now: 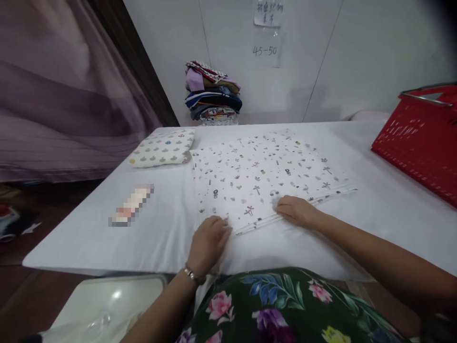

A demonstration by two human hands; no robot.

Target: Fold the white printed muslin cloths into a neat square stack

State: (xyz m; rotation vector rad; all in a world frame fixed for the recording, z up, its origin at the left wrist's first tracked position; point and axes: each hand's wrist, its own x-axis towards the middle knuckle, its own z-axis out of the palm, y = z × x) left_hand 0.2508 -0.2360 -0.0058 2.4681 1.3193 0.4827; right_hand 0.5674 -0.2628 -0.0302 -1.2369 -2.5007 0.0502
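Note:
A white cloth (250, 176) printed with small palm trees and other little figures lies spread on the table, folded in layers along its near edge. At its near left corner, my left hand (211, 238) has its fingers curled round the fabric; a bracelet circles that wrist. My right hand (298, 212) grips the near edge further right, fingers pressed together. The fingertips of both hands are partly hidden. Beyond the cloth's left side rests a folded white fabric (164, 148) with a grey cloud-like pattern.
A white cover drapes the table (160, 243). On its left lies a small blurred-out item (131, 206). A red basket (424, 138) stands at the right edge. Stacked folded textiles (214, 93) sit at the back against the wall. Below the near left edge is a pale lidded surface (107, 300).

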